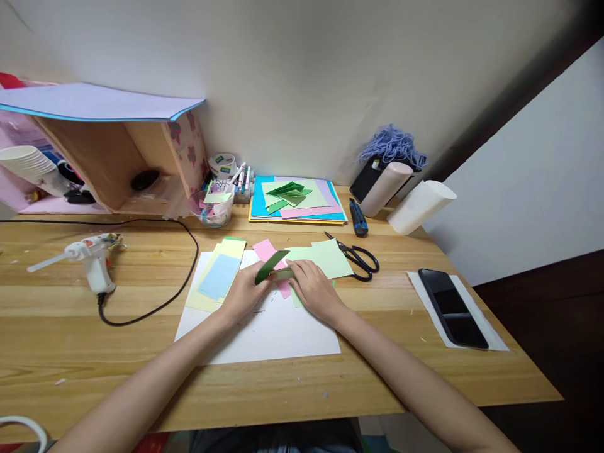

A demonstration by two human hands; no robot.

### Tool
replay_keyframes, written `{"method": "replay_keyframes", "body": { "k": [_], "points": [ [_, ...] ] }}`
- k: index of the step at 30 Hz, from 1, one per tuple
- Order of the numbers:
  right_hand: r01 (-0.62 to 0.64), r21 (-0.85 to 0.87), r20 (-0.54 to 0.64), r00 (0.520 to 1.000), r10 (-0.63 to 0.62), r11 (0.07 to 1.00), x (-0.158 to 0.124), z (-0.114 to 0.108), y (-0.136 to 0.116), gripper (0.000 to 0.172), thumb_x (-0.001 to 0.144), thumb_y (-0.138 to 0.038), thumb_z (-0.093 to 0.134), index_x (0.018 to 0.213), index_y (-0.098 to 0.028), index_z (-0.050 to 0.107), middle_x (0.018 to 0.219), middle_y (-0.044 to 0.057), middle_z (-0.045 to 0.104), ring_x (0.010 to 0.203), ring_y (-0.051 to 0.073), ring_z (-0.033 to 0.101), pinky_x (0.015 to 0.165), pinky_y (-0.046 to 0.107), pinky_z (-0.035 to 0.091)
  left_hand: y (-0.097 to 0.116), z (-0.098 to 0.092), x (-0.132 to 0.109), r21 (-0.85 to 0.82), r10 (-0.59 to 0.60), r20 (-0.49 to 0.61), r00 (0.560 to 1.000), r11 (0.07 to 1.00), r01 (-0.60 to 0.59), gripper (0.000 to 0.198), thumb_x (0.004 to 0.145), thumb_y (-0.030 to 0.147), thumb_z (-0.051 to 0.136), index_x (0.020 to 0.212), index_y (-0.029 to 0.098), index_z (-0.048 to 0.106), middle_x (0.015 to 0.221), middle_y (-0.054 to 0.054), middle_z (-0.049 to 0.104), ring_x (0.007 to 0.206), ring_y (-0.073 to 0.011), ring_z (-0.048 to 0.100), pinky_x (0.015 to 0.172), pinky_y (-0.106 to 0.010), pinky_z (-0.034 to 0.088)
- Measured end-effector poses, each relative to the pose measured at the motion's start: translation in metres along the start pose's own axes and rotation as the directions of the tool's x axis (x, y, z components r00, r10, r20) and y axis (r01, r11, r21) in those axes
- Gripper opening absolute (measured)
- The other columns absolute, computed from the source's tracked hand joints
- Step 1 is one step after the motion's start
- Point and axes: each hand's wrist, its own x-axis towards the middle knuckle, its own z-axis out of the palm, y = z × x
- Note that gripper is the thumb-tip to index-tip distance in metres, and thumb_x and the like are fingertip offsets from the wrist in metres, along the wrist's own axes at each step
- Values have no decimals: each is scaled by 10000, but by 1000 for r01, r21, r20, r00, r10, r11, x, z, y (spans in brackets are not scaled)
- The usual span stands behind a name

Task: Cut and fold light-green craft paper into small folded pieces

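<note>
One folded green paper [270, 268]: right there between the two hands, above the white sheet [287, 336], darker flap tilted upward, paler flap reaching right!
Left hand [244, 292]: narrow, gripping the darker flap at its lower end.
Right hand [314, 289]: narrow too, fingers bent in on the right end of the paler flap.
Paper pieces: blue [219, 277] to the left, pale green [333, 258] to the right, overlapping the black-handled scissors [364, 259].
Far side: folded green leaves [293, 193] atop a coloured stack [263, 204], cutter [358, 220] just beside.
Tabletop [377, 384] flanks: glue gun [97, 264] left, phone [453, 309] right.
</note>
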Motion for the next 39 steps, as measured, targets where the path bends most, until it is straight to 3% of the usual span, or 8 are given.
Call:
{"method": "replay_keyframes", "body": {
  "k": [8, 14, 21, 34, 37, 39],
  "points": [
    [-122, 268, -60, 988, 144, 956, 2, -1, 14, 236, 877, -172, 410, 1093, -197, 505, 967, 75, 569, 934, 211, 515, 807, 370, 454, 1, 0, 0, 27, 5, 14, 1000, 1000, -6, 198, 757, 181, 429, 856, 164, 600, 731, 2, 609, 694, -147, 529, 630, -239, 382],
    [30, 76, -66, 998, -25, 997, -1, -9, 9, 382, 862, -215, 448, 1243, -218, 438, 1201, 108, 509, 1114, 250, 444, 914, 438, 397, 1, -1, 0, 41, 19, 24, 1000, 999, -20, 218, 760, 190, 429, 879, 170, 611, 764, -9, 627, 709, -152, 539, 652, -247, 394],
    [115, -24, -26, 993, -116, 993, -2, -4, 3, 410, 882, -205, 398, 1290, -163, 406, 1240, 123, 506, 1152, 242, 425, 963, 432, 373, 0, 1, -1, 45, 32, 9, 999, 998, -33, 212, 764, 203, 457, 878, 166, 632, 747, 1, 624, 683, -140, 530, 628, -232, 385],
    [188, -13, -26, 982, -189, 982, -4, -5, 5, 463, 856, -132, 400, 1313, -203, 389, 1280, 86, 490, 1193, 235, 392, 986, 450, 367, 2, 0, -1, 18, 44, 27, 999, 999, -45, 236, 777, 217, 442, 913, 176, 630, 830, -18, 652, 750, -162, 562, 682, -258, 412],
    [200, 36, -45, 979, -198, 979, -4, -6, 5, 456, 854, -128, 399, 1303, -210, 400, 1261, 79, 508, 1186, 229, 405, 990, 442, 362, 2, 0, -1, 12, 37, 23, 999, 999, -37, 228, 767, 211, 448, 892, 174, 635, 825, -19, 653, 751, -165, 558, 680, -259, 411],
    [148, 119, -89, 986, -138, 982, -4, -7, 7, 444, 852, -138, 414, 1289, -213, 408, 1224, 83, 533, 1149, 220, 440, 970, 433, 381, 2, 0, 0, 21, 24, 18, 1000, 999, -25, 225, 763, 212, 446, 872, 168, 638, 782, -16, 647, 725, -162, 546, 663, -258, 405]
  ]
}}
